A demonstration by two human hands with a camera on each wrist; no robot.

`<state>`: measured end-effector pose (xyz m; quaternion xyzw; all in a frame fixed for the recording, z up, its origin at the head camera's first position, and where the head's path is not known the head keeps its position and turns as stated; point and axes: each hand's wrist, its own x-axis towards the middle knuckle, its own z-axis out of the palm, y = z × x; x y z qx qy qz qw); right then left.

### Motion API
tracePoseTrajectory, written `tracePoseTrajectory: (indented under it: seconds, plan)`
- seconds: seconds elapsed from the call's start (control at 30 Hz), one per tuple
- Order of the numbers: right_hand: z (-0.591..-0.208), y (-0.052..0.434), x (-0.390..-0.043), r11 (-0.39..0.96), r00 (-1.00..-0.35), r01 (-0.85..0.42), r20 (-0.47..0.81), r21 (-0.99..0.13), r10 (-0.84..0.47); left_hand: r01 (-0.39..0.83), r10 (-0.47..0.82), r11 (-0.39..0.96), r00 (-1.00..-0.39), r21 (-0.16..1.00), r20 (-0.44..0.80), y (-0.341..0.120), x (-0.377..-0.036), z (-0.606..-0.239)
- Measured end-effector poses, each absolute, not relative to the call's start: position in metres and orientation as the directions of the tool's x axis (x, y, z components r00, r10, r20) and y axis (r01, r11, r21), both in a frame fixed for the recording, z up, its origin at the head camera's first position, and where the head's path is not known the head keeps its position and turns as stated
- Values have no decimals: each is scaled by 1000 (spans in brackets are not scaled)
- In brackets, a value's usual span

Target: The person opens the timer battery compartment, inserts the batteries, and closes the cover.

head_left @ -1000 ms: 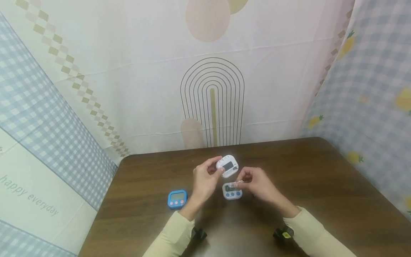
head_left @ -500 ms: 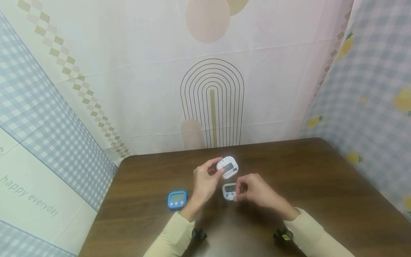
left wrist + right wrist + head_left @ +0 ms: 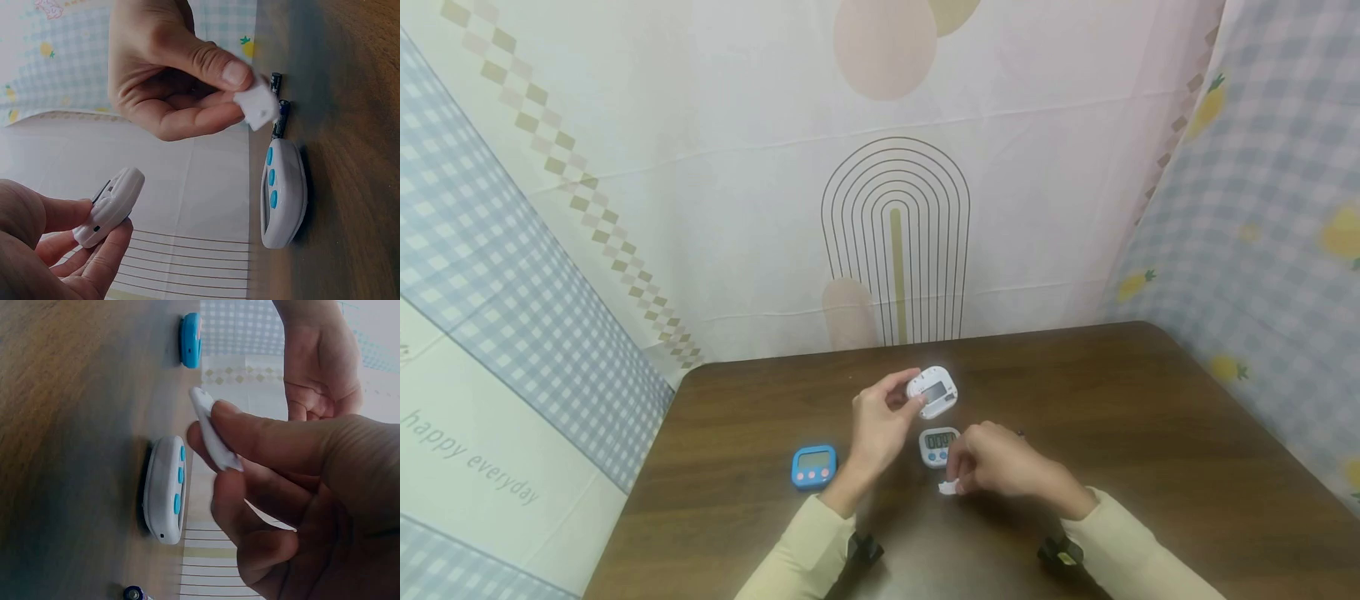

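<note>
My left hand (image 3: 880,421) holds a white timer (image 3: 932,390) up above the brown table (image 3: 1150,433), its back with a dark recess turned up; the same timer (image 3: 109,206) sits pinched between thumb and fingers in the left wrist view. My right hand (image 3: 992,467) pinches a small white cover piece (image 3: 949,487) low over the table, seen as a white plate (image 3: 212,434) in the right wrist view and as a white piece (image 3: 256,106) in the left wrist view. A second white timer (image 3: 938,446) with blue buttons lies face up between the hands.
A blue timer (image 3: 813,465) with pink buttons lies to the left. Two small batteries (image 3: 278,103) lie on the table beyond the white timer. Patterned cloth walls close in the table at the back and both sides.
My right hand, with the small white piece, has come down and toward me, from beside the held timer to just in front of the timer on the table. The left hand stays put.
</note>
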<state>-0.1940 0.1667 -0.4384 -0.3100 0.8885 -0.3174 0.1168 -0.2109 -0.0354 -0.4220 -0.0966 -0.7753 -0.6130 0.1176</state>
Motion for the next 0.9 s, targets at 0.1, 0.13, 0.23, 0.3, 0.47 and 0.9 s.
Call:
tracePoseTrajectory:
  seconds: [0.1,0.13,0.23,0.3,0.47,0.9]
  plan:
    - [-438,165,-191,614,-759,-485,-49,-623,-649,295,9,224,-954,929,300,-35,-211,-423]
    - [-438,165,-190,618,-752,-490,-60,-615,-656,298,9,222,-953,928,303,-35,-211,-423]
    - [-438,164,-189,627,-729,-519,-81,-581,-680,313,5,223,-947,923,320,-35,-212,-422]
    - [-438,164,-188,631,-718,-535,-93,-561,-690,317,3,226,-946,921,324,-35,-212,-422]
    - [-441,163,-186,641,-706,-556,-107,-528,-700,317,7,228,-946,921,324,-35,-212,-423]
    - [-444,156,-177,679,-714,-619,-77,-395,-696,319,6,221,-945,922,326,-35,-211,-423]
